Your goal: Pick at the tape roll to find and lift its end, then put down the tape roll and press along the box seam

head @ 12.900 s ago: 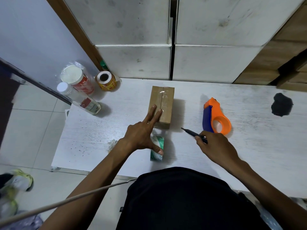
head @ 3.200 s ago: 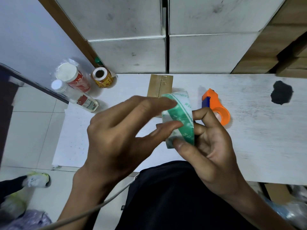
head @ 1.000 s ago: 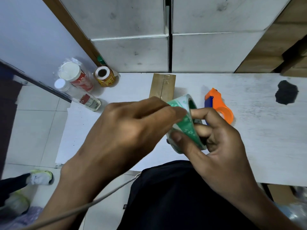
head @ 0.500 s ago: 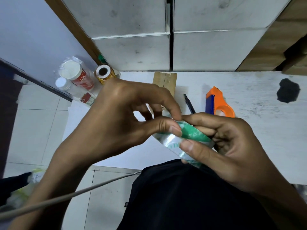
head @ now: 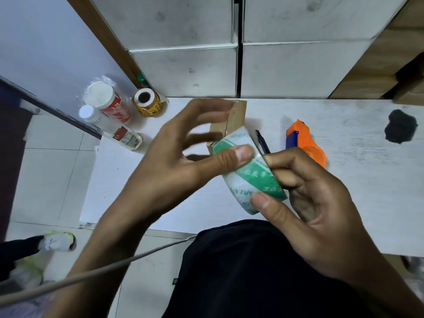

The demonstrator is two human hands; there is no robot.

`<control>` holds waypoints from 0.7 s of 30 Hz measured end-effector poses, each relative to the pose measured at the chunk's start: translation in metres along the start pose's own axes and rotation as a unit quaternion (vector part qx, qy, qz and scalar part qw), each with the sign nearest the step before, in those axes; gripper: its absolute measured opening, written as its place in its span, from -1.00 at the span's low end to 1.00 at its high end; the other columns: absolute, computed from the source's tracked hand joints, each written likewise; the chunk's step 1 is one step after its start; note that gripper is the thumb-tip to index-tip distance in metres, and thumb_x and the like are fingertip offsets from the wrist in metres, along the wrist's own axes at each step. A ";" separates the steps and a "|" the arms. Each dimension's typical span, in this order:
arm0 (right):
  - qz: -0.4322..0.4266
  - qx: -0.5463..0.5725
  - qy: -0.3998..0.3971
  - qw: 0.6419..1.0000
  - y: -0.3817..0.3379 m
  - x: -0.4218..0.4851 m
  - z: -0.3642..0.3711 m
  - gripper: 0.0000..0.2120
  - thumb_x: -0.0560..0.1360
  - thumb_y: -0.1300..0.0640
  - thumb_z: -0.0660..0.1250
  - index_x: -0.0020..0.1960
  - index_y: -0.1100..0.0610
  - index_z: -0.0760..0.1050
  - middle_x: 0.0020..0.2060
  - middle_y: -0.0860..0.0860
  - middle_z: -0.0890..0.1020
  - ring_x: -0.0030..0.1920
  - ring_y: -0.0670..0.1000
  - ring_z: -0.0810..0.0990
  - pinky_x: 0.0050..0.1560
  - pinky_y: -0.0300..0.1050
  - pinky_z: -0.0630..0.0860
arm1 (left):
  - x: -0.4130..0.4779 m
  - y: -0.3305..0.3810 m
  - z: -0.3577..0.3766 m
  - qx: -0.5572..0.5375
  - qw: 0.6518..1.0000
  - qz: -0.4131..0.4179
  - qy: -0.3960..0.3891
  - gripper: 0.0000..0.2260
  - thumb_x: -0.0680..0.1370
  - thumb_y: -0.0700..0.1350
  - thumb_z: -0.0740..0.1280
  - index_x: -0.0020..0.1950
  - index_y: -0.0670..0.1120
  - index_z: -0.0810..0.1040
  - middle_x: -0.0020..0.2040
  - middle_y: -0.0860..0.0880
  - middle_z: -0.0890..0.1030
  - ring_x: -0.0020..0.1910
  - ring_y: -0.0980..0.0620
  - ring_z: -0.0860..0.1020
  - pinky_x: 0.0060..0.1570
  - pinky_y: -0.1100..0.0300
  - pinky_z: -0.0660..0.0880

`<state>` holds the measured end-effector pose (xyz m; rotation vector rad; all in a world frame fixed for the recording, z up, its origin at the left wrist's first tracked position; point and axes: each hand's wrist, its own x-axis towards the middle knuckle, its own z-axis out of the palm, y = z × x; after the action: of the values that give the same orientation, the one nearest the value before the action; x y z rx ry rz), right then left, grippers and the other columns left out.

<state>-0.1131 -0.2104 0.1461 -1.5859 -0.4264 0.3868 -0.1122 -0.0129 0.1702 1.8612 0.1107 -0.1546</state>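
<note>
Tape roll, green and white with printed lettering, is held in the air above the near part of the white desk, just in front of the small brown cardboard box, which lies further back on the desk. The right hand grasps the roll, its thumb pressed on the roll's near edge and its fingers curled round the far side. The left hand does not clasp it: the thumb lies flat on the roll's outer band while the other fingers are spread and loose above the box, blurred. By the look of it, the step in hand is feeling over the band for the loose end of the tape; the next move would call for a nail catching that edge and lifting it while the right hand keeps the roll from turning. The roll is tilted, its band facing up toward the camera; its core axis seems to run from upper left to lower right, so that one open end points toward the right palm, though the hole itself is hidden. Right of the box lie a black pen and, beyond it, an orange and blue tape dispenser; left of the box stand a yellow label roll and two capped bottles.
</note>
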 end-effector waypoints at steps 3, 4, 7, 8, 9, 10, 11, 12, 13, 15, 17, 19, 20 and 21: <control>0.022 0.024 -0.001 0.999 0.007 -0.001 0.002 -0.82 0.50 0.18 0.38 0.08 0.07 0.46 -0.20 -0.07 0.70 -0.17 -0.06 0.65 -0.09 -0.23 0.51 | -0.005 -0.014 0.022 -0.046 0.998 -0.023 0.023 -0.62 0.47 0.07 0.43 0.27 0.05 0.57 0.19 0.05 0.68 0.22 0.06 0.64 0.16 0.03 0.60; 0.029 0.025 0.003 0.999 0.010 -0.001 0.003 -0.81 0.49 0.20 0.38 0.07 0.08 0.45 -0.21 -0.07 0.70 -0.17 -0.06 0.65 -0.08 -0.22 0.51 | -0.007 -0.018 0.028 -0.044 0.998 -0.023 0.032 -0.64 0.50 0.09 0.39 0.28 0.06 0.57 0.19 0.06 0.68 0.22 0.07 0.64 0.13 0.07 0.59; 0.042 0.030 0.007 0.999 0.017 -0.002 0.005 -0.80 0.47 0.23 0.38 0.04 0.09 0.42 -0.20 -0.06 0.73 -0.13 0.01 0.68 -0.04 -0.08 0.55 | -0.012 -0.026 0.035 -0.052 0.998 -0.020 0.034 -0.58 0.47 0.14 0.38 0.30 0.06 0.57 0.19 0.08 0.66 0.22 0.11 0.63 0.12 0.20 0.58; 0.045 0.028 0.000 0.999 0.018 -0.003 0.006 -0.80 0.47 0.23 0.38 0.03 0.07 0.42 -0.19 -0.05 0.73 -0.13 0.02 0.68 -0.04 -0.06 0.54 | -0.012 -0.027 0.034 -0.050 0.998 -0.015 0.033 -0.55 0.45 0.13 0.41 0.31 0.05 0.57 0.20 0.08 0.65 0.22 0.10 0.62 0.15 0.16 0.59; 0.047 0.025 -0.008 0.999 0.019 -0.003 0.006 -0.80 0.47 0.22 0.38 0.02 0.05 0.41 -0.18 -0.04 0.74 -0.14 0.01 0.67 -0.06 -0.09 0.54 | -0.012 -0.029 0.031 -0.046 0.998 -0.009 0.030 -0.53 0.43 0.11 0.44 0.32 0.03 0.57 0.21 0.08 0.65 0.23 0.08 0.62 0.19 0.09 0.59; 0.049 0.027 -0.017 0.998 0.021 -0.002 0.006 -0.79 0.47 0.22 0.39 0.00 0.02 0.41 -0.18 -0.03 0.73 -0.15 0.02 0.67 -0.07 -0.09 0.54 | -0.011 -0.032 0.027 -0.043 0.999 -0.004 0.021 -0.52 0.42 0.08 0.46 0.32 0.01 0.56 0.22 0.06 0.64 0.24 0.04 0.62 0.22 0.01 0.58; 0.054 0.036 -0.025 0.998 0.023 -0.002 0.007 -0.79 0.47 0.22 0.39 -0.01 0.02 0.41 -0.17 0.02 0.73 -0.14 0.08 0.67 -0.06 -0.01 0.54 | -0.009 -0.035 0.024 -0.047 0.999 -0.004 0.009 -0.51 0.42 0.05 0.47 0.33 -0.01 0.56 0.23 0.03 0.65 0.25 0.01 0.62 0.25 -0.06 0.56; 0.061 0.048 -0.034 0.996 0.026 -0.003 0.006 -0.79 0.47 0.21 0.40 -0.01 0.02 0.41 -0.15 0.08 0.73 -0.12 0.16 0.67 -0.04 0.11 0.54 | -0.007 -0.039 0.021 -0.058 0.998 -0.011 -0.002 -0.50 0.41 0.02 0.48 0.34 -0.03 0.56 0.24 -0.01 0.66 0.25 -0.02 0.63 0.28 -0.12 0.54; 0.069 0.057 -0.043 0.995 0.029 -0.003 0.006 -0.79 0.47 0.19 0.41 -0.02 0.01 0.41 -0.14 0.13 0.72 -0.10 0.20 0.66 -0.02 0.20 0.52 | -0.006 -0.045 0.019 -0.073 0.997 -0.021 -0.008 -0.50 0.41 0.00 0.49 0.33 -0.05 0.57 0.23 -0.04 0.67 0.25 -0.04 0.63 0.29 -0.17 0.53; 0.086 0.059 -0.060 0.993 0.036 -0.003 0.004 -0.79 0.46 0.15 0.42 -0.02 0.00 0.41 -0.12 0.13 0.73 -0.09 0.16 0.68 -0.01 0.20 0.52 | -0.003 -0.057 0.015 -0.105 0.994 -0.037 -0.016 -0.51 0.40 -0.04 0.49 0.32 -0.08 0.59 0.22 -0.08 0.68 0.25 -0.11 0.63 0.29 -0.27 0.50; 0.101 0.032 -0.080 0.991 0.044 -0.002 0.001 -0.78 0.47 0.18 0.42 -0.02 0.01 0.40 -0.12 0.08 0.75 -0.07 0.11 0.70 0.03 0.16 0.53 | -0.002 -0.072 0.014 -0.131 0.990 -0.047 -0.028 -0.52 0.41 -0.07 0.49 0.33 -0.08 0.58 0.25 -0.10 0.67 0.28 -0.13 0.61 0.29 -0.27 0.50; 0.110 -0.020 -0.099 0.989 0.055 0.001 -0.003 -0.77 0.48 0.21 0.43 -0.02 0.03 0.39 -0.12 0.05 0.75 -0.05 0.08 0.70 0.06 0.04 0.53 | 0.000 -0.087 0.017 -0.154 0.986 -0.052 -0.045 -0.51 0.46 -0.11 0.49 0.39 -0.08 0.53 0.31 -0.09 0.64 0.34 -0.07 0.58 0.31 -0.12 0.53; 0.112 -0.057 -0.106 0.986 0.062 0.004 -0.005 -0.76 0.49 0.23 0.44 -0.02 0.04 0.40 -0.12 0.02 0.75 -0.04 0.01 0.70 0.07 -0.06 0.52 | 0.001 -0.097 0.019 -0.165 0.984 -0.058 -0.040 -0.53 0.51 -0.13 0.48 0.41 -0.10 0.51 0.32 -0.09 0.63 0.36 -0.05 0.57 0.31 -0.03 0.54; 0.112 -0.097 -0.112 0.983 0.069 0.008 -0.006 -0.77 0.48 0.23 0.46 -0.02 0.05 0.42 -0.11 -0.02 0.74 -0.02 -0.08 0.70 0.06 -0.18 0.50 | 0.003 -0.108 0.021 -0.179 0.981 -0.070 -0.015 -0.58 0.55 -0.14 0.45 0.41 -0.10 0.51 0.32 -0.09 0.63 0.36 -0.04 0.56 0.31 0.03 0.54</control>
<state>-0.1006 -0.2150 0.0778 -1.7950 -0.4706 0.7192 -0.1269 -0.0014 0.0620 1.4913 0.2348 -0.2437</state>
